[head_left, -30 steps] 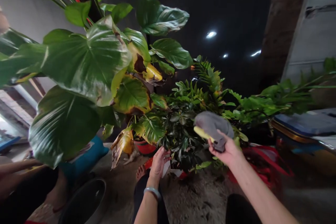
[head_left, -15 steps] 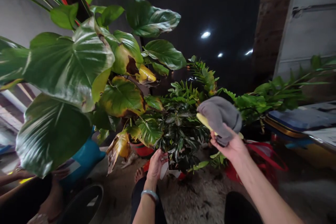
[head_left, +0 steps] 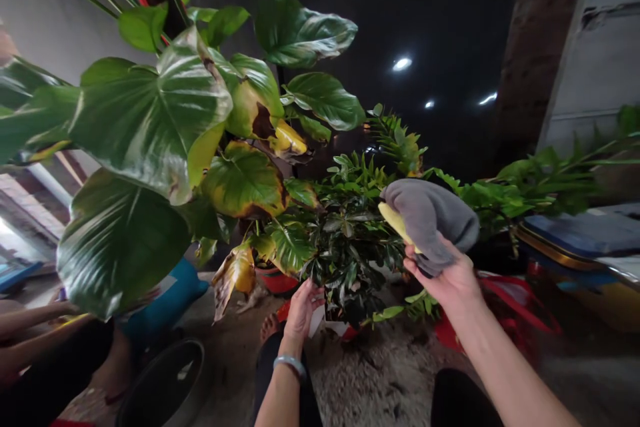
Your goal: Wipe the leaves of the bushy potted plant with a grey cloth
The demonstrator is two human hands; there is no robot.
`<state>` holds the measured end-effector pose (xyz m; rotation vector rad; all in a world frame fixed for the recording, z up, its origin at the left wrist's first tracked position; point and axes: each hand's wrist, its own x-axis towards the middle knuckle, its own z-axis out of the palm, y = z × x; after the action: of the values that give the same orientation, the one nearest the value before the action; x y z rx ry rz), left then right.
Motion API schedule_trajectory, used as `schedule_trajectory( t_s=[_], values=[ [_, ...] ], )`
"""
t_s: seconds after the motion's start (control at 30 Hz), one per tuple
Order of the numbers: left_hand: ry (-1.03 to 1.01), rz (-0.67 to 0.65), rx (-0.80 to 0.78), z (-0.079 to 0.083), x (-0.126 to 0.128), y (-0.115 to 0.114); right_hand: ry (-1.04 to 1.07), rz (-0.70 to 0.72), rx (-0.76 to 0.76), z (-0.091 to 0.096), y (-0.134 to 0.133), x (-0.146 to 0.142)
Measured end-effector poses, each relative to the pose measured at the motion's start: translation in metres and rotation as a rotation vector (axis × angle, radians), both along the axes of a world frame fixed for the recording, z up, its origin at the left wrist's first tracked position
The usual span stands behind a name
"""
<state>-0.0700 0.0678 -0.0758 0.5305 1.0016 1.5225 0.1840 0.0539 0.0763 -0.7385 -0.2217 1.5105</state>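
Observation:
My right hand (head_left: pixel 447 283) grips a grey cloth (head_left: pixel 435 217) with a yellow side or edge, held up in front of the foliage. Bunched folds of the cloth hang over my fingers. Lower and to the left, my left hand (head_left: pixel 303 307), wearing a pale bracelet, has its fingers closed at the left edge of a bushy potted plant (head_left: pixel 345 247) with small dark green leaves. A leaf seems to be pinched there, though the fingertips partly hide it. The cloth is just right of this plant.
A tall plant with big leaves (head_left: pixel 150 100), some browned, fills the left. Beside it are a red pot (head_left: pixel 277 282), a teal object (head_left: pixel 167 300) and a dark bucket (head_left: pixel 163 387). Another person's arm (head_left: pixel 35 320) shows far left. A red bag (head_left: pixel 515 303) lies right.
The view has turned slightly left, so everything sits further right in the picture. The cloth looks a little more spread in my right hand. My left hand stays at the same plant.

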Motion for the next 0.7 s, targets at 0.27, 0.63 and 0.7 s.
schedule_trajectory(
  t_s=[0.27, 0.63, 0.7],
  values=[
    [-0.046, 0.005, -0.008, -0.003, -0.006, 0.002, -0.082, 0.171, -0.468, -0.040, -0.067, -0.022],
    [-0.048, -0.001, 0.002, 0.002, -0.002, -0.002, -0.031, 0.164, -0.299, -0.029, -0.023, -0.031],
    [-0.057, -0.003, 0.006, 0.002, -0.003, -0.002, -0.053, 0.229, -0.427, -0.056, -0.046, -0.039]
  ],
)
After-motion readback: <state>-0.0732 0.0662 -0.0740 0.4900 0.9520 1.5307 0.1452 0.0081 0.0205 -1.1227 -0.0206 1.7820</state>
